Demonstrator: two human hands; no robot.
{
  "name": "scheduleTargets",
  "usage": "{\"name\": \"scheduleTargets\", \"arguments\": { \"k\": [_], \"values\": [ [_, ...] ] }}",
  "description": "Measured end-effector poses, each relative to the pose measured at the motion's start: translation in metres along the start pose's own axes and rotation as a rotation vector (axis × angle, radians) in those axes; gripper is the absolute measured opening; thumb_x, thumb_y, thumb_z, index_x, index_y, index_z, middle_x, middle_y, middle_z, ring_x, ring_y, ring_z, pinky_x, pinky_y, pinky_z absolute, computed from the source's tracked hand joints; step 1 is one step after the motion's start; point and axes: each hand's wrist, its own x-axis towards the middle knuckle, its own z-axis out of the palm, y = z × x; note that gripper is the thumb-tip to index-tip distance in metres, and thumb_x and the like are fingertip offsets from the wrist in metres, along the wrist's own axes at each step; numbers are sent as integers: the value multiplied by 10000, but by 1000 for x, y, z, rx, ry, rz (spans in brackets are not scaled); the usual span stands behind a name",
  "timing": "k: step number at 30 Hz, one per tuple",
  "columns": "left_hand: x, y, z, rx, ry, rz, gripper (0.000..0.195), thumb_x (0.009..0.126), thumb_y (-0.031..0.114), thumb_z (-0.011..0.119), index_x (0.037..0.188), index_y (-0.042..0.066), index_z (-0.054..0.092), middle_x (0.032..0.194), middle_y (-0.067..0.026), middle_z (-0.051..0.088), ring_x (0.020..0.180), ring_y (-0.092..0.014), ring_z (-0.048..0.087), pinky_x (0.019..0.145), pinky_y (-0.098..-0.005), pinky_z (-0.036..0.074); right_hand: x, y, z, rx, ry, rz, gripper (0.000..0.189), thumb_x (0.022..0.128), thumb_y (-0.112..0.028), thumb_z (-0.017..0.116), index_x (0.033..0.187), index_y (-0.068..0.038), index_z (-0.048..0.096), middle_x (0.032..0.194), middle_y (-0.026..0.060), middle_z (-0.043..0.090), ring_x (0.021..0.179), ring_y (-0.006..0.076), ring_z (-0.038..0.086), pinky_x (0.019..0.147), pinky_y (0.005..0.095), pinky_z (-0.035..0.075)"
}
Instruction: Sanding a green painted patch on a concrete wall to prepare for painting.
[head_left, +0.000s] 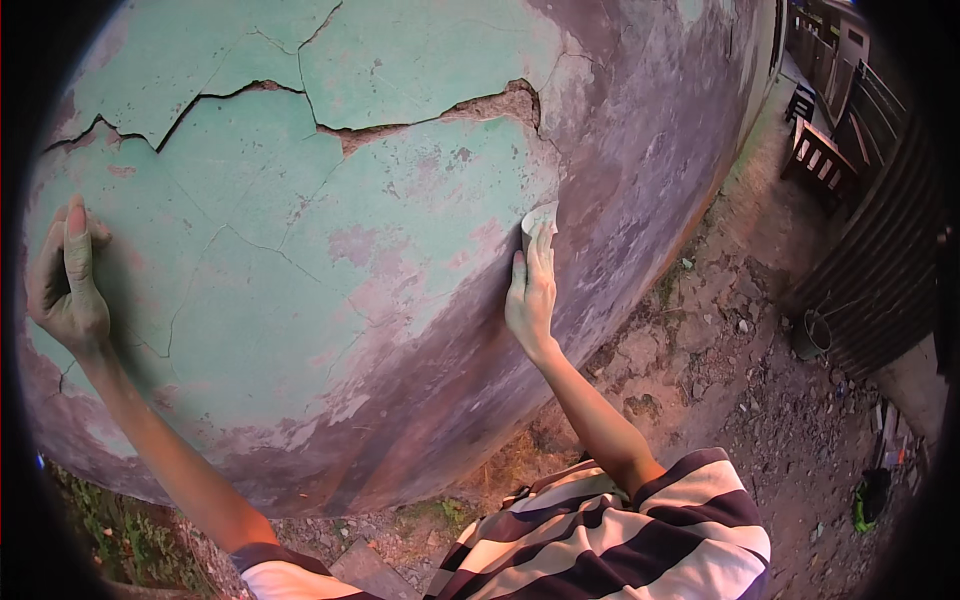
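Note:
Before me stands a plastered wall (262, 202) with flaking green paint. My right hand (532, 292) lies along it with the fingers pointing up, holding a small pale folded sheet (537, 217) at the wall's surface. The sheet looks like sandpaper or paper; much of it is hidden behind the fingers. Towards the left rim, my left hand (71, 277) is raised close to the wall, thumb up and fingers loosely curled. Nothing shows in its grasp, and I cannot tell whether its far side touches the wall.
A jagged crack (225, 94) crosses the upper wall. Stony ground (697, 375) runs along its foot. At the right are a corrugated metal sheet (870, 255), a bucket (812, 335) and a slatted wooden piece (821, 154). Green plants (112, 525) grow at lower left.

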Motion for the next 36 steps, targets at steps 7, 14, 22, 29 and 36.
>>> {"name": "scheduleTargets", "arguments": {
  "k": [7, 14, 22, 29, 36],
  "values": [
    [2, 80, 108, -58, -36, 228, 306, 908, 34, 685, 646, -9, 532, 595, -50, 515, 521, -123, 429, 482, -288, 287, 27, 18, -35, -62, -176, -291, 574, 944, 11, 577, 1502, 31, 442, 1580, 214, 420, 1492, 411, 340, 1210, 568, 250],
    [-37, 187, 226, -54, -452, 345, 455, 766, 393, 835, 1043, 58, 703, 980, -57, 694, 915, -232, 676, 755, -341, 543, 65, -38, -79, 2, -455, -698, 472, 872, -50, 621, 1344, -64, 631, 1393, 133, 630, 1411, 350, 486, 1189, 537, 331],
    [-19, 186, 249, 130, -560, 331, 550, 896, 170, 655, 1421, 29, 574, 1434, -108, 606, 1362, -270, 550, 1120, -426, 490, 163, -53, -105, 13, -258, -954, 371, 796, -114, 689, 1165, -85, 723, 1276, 112, 696, 1415, 333, 496, 1173, 531, 337],
    [35, 143, 257, 519, -273, 185, 568, 906, 40, 586, 1471, 48, 527, 1531, -95, 517, 1435, -259, 467, 1170, -432, 434, 218, -71, -101, 217, -24, -739, 244, 931, -35, 644, 1162, -21, 721, 1393, 134, 644, 1404, 379, 498, 1150, 484, 366],
    [75, 101, 215, 811, 217, -87, 461, 1052, 130, 502, 1483, -32, 477, 1595, -185, 398, 1490, -356, 360, 1201, -439, 360, 240, -61, -73, 289, 25, -662, 254, 1033, -95, 518, 1183, -14, 706, 1465, 149, 586, 1439, 387, 455, 1143, 471, 374]
  ]
}}
